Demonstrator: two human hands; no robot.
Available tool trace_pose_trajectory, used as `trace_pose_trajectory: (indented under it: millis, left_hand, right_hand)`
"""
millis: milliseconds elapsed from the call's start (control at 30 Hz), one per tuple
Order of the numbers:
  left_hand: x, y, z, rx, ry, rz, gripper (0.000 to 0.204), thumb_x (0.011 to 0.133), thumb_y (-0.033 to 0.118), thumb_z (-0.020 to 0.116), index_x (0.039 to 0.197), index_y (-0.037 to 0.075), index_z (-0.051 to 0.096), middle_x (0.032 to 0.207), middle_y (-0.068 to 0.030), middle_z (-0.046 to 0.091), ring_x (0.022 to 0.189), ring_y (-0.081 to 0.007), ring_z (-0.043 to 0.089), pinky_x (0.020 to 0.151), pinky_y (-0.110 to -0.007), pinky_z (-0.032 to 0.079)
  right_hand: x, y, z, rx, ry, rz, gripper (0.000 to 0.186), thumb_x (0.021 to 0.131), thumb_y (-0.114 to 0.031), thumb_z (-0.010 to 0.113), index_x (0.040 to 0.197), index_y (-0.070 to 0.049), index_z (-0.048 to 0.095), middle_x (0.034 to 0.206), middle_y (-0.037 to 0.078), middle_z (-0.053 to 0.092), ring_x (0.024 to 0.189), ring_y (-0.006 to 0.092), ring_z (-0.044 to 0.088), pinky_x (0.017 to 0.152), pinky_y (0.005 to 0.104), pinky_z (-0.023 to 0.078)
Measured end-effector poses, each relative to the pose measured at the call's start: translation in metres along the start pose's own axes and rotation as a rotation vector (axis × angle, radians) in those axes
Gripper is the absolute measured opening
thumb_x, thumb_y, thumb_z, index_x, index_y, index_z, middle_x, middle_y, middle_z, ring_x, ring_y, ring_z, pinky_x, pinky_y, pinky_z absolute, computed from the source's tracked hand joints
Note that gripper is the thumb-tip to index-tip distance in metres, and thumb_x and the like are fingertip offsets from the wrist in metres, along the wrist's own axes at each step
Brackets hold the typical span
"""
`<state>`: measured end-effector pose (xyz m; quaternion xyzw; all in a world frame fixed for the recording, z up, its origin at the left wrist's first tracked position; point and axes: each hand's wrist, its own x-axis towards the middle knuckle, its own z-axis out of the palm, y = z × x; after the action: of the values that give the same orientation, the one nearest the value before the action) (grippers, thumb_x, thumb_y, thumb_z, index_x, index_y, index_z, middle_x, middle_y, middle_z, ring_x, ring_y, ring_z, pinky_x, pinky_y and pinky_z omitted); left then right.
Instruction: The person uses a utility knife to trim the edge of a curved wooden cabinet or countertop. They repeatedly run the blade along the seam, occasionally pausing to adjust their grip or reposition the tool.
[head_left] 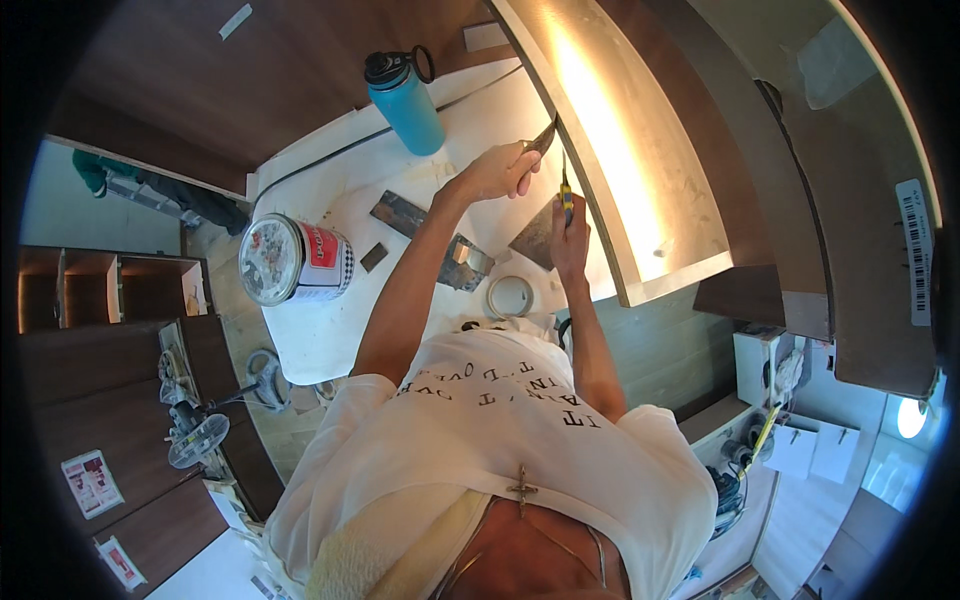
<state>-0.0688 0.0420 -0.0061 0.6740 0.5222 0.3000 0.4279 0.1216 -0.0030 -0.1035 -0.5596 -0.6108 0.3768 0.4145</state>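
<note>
My left hand [497,172] is closed round a dark, narrow tool with a pointed end [543,138]; its exact kind is hard to make out. Its tip reaches the edge of a lit wooden panel [590,200]. Just below and to the right, my right hand [571,238] grips a yellow-and-black utility knife [566,196], with the thin blade pointing away from me beside the same edge. Under my hands lie a brownish flat plate [537,238] and, nearer my body, a roll of tape [511,296].
A white work surface [300,340] holds a blue bottle [412,118], a paint-spattered can [272,262], dark metal plates [400,213] and a small dark block [374,257]. Brown cabinet panels rise at the far side and right. A fan [200,440] stands at left; another person [160,190] is far left.
</note>
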Motion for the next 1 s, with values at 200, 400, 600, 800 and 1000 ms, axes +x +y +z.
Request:
trace_pose_trajectory:
  millis: [200,400,600,800,1000]
  left_hand:
    - [0.012,-0.025,0.004,0.110,-0.026,0.046,0.015,0.090,0.014,0.052,0.094,0.002,0.059,0.082,-0.0109,0.060,0.071,-0.0250,0.060,0.066,-0.036,0.049]
    - [0.011,-0.023,0.003,0.130,-0.068,-0.059,0.012,0.083,0.004,0.057,0.094,0.000,0.059,0.091,-0.0151,0.059,0.078,-0.0300,0.061,0.071,-0.039,0.051]
    - [0.012,-0.030,0.007,0.110,-0.010,0.107,0.040,0.102,0.033,0.037,0.091,0.000,0.057,0.060,-0.0056,0.060,0.055,-0.0183,0.059,0.059,-0.034,0.049]
    - [0.014,-0.021,0.011,0.063,0.013,0.020,0.041,0.101,0.033,0.038,0.089,-0.001,0.058,0.057,-0.0060,0.059,0.054,-0.0188,0.059,0.060,-0.034,0.049]
    - [0.008,-0.056,0.001,0.094,0.011,0.310,0.020,0.086,0.020,0.056,0.087,0.001,0.059,0.074,-0.0126,0.061,0.068,-0.0251,0.061,0.065,-0.037,0.050]
  right_hand:
    - [0.040,-0.015,0.025,0.109,0.059,-0.123,0.035,0.107,-0.037,0.049,0.116,-0.004,0.053,0.065,0.003,0.046,0.059,0.0093,0.042,0.052,0.0304,0.036]
    - [0.052,-0.008,0.031,0.127,0.091,-0.162,0.033,0.108,-0.034,0.049,0.108,-0.002,0.055,0.068,0.001,0.046,0.059,0.0072,0.041,0.051,0.0272,0.035]
    - [0.053,-0.012,0.027,0.045,0.149,-0.284,0.033,0.108,-0.032,0.047,0.110,-0.001,0.055,0.068,0.002,0.048,0.058,0.0111,0.045,0.053,0.0318,0.039]
    - [0.043,0.005,0.023,-0.023,0.095,-0.093,0.032,0.108,-0.033,0.047,0.116,-0.004,0.055,0.066,0.005,0.050,0.058,0.0129,0.047,0.055,0.0344,0.040]
    - [0.048,0.024,0.036,-0.174,0.125,-0.280,0.030,0.105,-0.020,0.049,0.129,-0.003,0.054,0.094,0.017,0.064,0.083,0.0265,0.065,0.070,0.0408,0.050]
